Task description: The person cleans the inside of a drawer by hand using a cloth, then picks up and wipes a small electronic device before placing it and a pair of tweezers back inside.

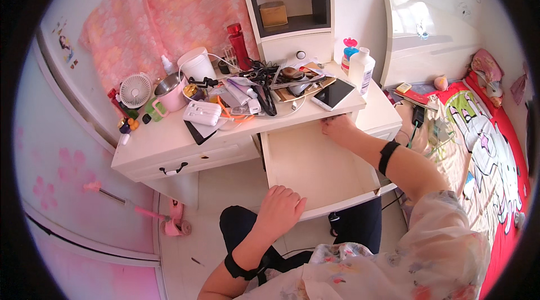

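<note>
A pulled-out white desk drawer lies before me, its visible floor bare. My right hand reaches into its back right corner, just under the desktop edge; the fingertips are partly hidden, so whether they hold anything cannot be told. My left hand rests at the drawer's front left corner, fingers curled together, with no object visible in it. Above my right hand, a smartphone lies on the desktop, close to a heap of black cables and flat items. A white power bank lies farther left.
On the desk stand a pink mug, a small white fan, a white tub, a red bottle and a white plastic bottle. A bed is at right, a pink scooter on the floor at left.
</note>
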Available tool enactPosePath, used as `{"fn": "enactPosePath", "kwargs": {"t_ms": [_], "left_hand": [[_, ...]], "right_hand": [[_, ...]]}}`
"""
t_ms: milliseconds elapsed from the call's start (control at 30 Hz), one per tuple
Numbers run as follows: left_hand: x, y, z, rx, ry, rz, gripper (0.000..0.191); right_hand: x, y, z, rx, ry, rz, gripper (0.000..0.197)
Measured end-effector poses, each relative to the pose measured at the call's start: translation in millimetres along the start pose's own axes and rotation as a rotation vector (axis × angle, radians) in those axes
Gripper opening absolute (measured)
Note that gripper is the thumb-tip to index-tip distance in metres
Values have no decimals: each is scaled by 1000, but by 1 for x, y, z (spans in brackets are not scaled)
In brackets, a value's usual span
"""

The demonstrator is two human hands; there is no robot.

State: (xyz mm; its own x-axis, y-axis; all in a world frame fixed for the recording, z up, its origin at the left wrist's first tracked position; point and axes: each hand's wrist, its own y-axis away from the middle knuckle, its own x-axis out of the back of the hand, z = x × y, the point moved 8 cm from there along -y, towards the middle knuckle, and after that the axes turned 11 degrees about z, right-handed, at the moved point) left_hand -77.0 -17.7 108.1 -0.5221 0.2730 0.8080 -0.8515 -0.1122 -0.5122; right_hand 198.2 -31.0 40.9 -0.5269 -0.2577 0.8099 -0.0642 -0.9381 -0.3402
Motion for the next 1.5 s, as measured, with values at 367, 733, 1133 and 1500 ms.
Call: {"fn": "enactPosePath", "kwargs": {"t_ms": [367,733,1133,1500], "left_hand": [[-3,0,-5,19,67,-3,25],[-1,-2,-2,14,36,13,24],[3,-4,2,-24,16,33,18],[1,-2,2,-12,-23,5,22]], "right_hand": [[4,15,-22,119,-443,-261,26],[51,105,-79,70,-840,-951,26],[6,-19,-25,-319,-665,-540,32],[12,-100,-116,-101,-646,74,24]]}}
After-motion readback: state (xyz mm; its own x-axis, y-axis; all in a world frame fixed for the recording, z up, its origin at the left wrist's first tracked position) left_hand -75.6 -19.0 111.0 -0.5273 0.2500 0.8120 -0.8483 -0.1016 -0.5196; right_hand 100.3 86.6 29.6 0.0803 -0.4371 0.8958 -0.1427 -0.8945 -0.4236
